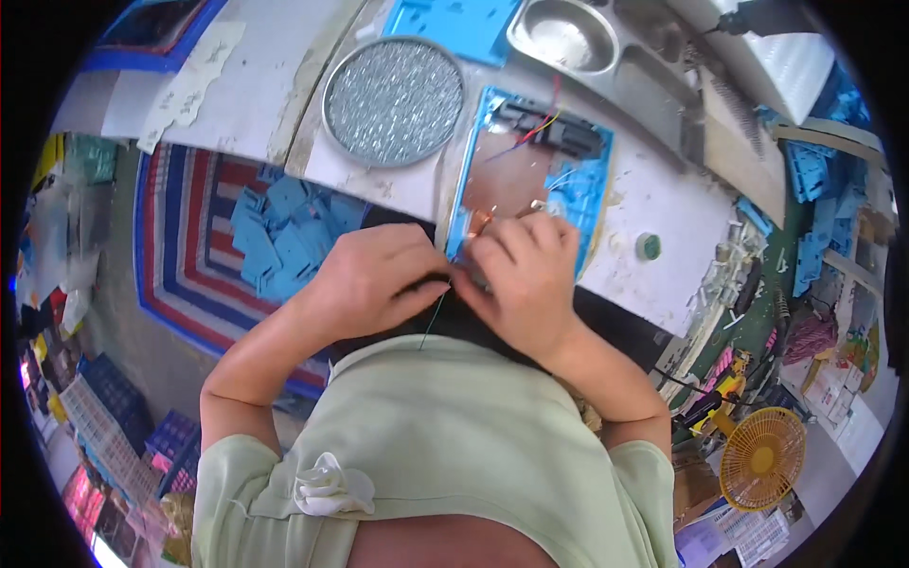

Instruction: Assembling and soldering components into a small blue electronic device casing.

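Observation:
My left hand [379, 279] is closed in a pinch at the near edge of the worktable. A thin green wire [435, 317] trails down from its fingertips over my shirt. Right beside it, my right hand [524, 275] has its thumb and fingers drawn together, almost touching the left fingertips; what they pinch is hidden. Under and beyond the right fingers lies an open blue plastic housing [598, 194]. Inside the housing are a brown sheet [507, 175], a black part [559, 128], red, yellow and blue wires, and a copper-coloured bit near my knuckles.
A round tray [326, 104] of small metal pins stands at the far left of the housing. Beyond are a blue panel [450, 28] and a metal tray [653, 85]. A green roll [648, 247] sits to the right. Blue pieces [289, 227] fill a striped bag. A yellow fan [762, 459] stands lower right.

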